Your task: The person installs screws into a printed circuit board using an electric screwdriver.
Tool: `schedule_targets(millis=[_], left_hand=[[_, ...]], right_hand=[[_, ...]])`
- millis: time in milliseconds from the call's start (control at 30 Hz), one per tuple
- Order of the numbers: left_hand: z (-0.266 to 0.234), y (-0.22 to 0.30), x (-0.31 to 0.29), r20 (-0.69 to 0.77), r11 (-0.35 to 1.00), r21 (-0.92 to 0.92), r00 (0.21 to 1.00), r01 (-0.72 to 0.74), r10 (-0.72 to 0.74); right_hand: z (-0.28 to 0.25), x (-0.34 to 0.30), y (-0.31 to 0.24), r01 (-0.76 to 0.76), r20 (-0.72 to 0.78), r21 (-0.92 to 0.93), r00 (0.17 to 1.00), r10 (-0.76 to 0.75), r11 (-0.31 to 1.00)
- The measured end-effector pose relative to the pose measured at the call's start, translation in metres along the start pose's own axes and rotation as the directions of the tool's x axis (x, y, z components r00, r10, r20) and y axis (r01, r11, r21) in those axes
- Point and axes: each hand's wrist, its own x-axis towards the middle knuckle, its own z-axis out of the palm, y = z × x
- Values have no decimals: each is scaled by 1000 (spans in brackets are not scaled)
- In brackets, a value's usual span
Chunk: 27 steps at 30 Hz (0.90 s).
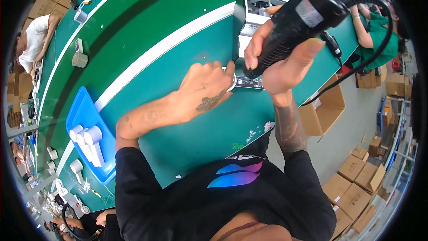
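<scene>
Under the left hand (204, 84), a white device (249, 83) lies partly hidden.

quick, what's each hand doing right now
Left hand: closed, holding a white piece by its round end.
Right hand: closed, holding a black corded tool.
</scene>
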Motion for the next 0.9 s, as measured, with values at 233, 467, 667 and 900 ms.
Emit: schedule_targets(millis=[233, 467, 667, 900], left_hand=[[6, -1, -2, -9, 1000, 25, 1000, 6, -6], [4, -1, -1, -1, 1000, 17, 1000, 19, -19], [2, -2, -1, 30, 1000, 6, 999, 30, -30], [5, -2, -3, 22, 1000, 19, 1000, 12, -13]], right_hand=[[3, -10, 11, -63, 13, 6, 998, 63, 998], [1, -15, 10, -94, 18, 39, 995, 94, 995], [0, -17, 9, -92, 15, 136, 996, 91, 986], [0, -19, 10, -123, 26, 42, 992, 122, 992]])
